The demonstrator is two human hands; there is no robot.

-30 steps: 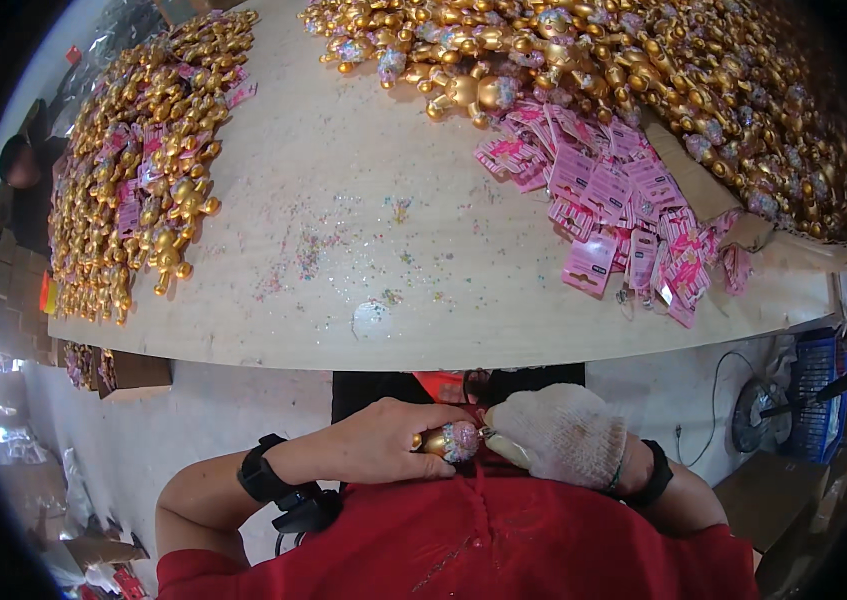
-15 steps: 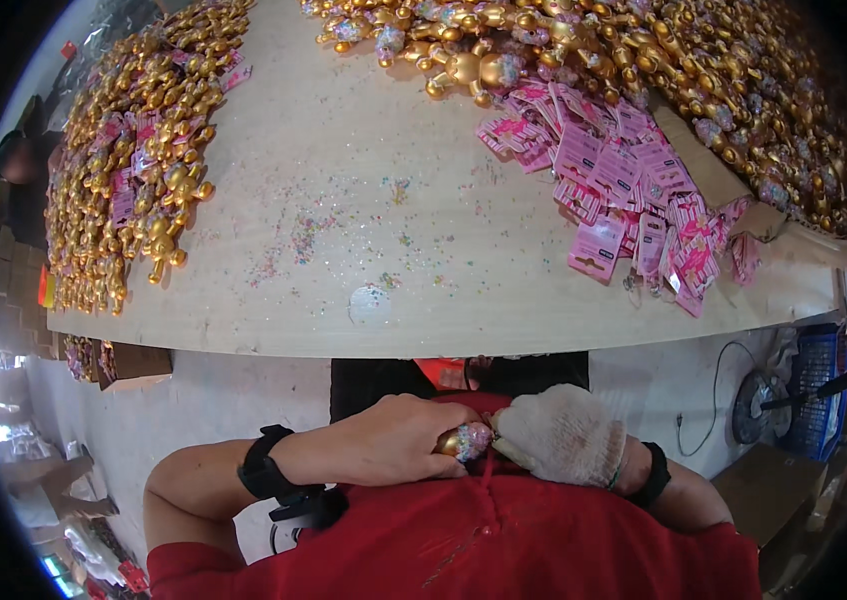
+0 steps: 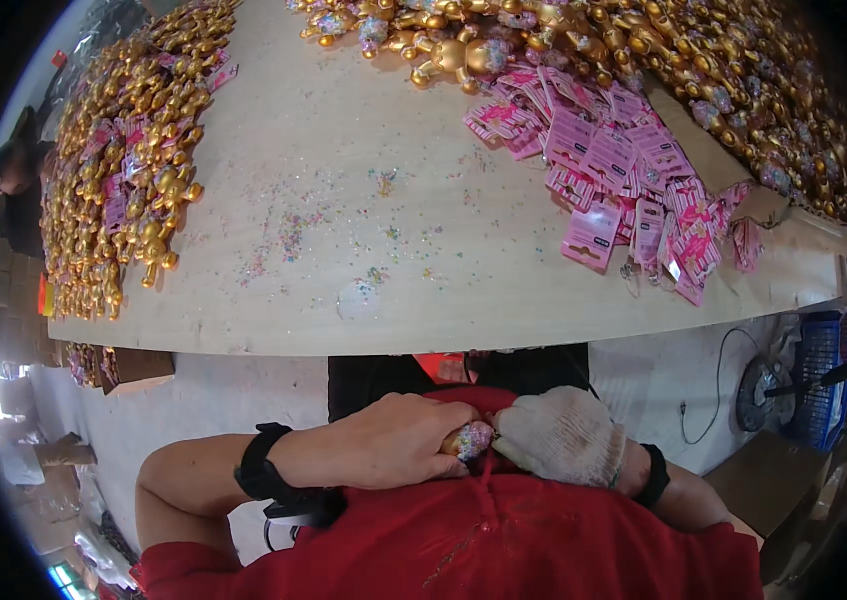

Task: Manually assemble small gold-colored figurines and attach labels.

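Observation:
Close to my body, my left hand (image 3: 388, 440), bare, is wrapped round a gold figurine (image 3: 471, 440) with a clear, bead-filled part. Only that end shows past the fingers; the rest is hidden in the palm. My right hand (image 3: 563, 432), in a white knitted glove, meets it from the right. Its fingers are bent and pressed together beside the beaded end. Whatever small thing they pinch cannot be made out. Both hands are below the table's near edge, in front of the red shirt.
Piles of gold figurines lie on the table (image 3: 343, 130) at left (image 3: 128, 190) and far right (image 3: 783, 110). Pink cards (image 3: 608, 160) are heaped beside the right pile. Tiny coloured beads (image 3: 293, 230) are scattered mid-table. A blue basket (image 3: 818, 385) stands at right; another person (image 3: 15, 170) is far left.
Both hands keep nearly the same hold on the figurine. The view has shifted slightly, so the table's things sit a little further left. The other person at far left shows more.

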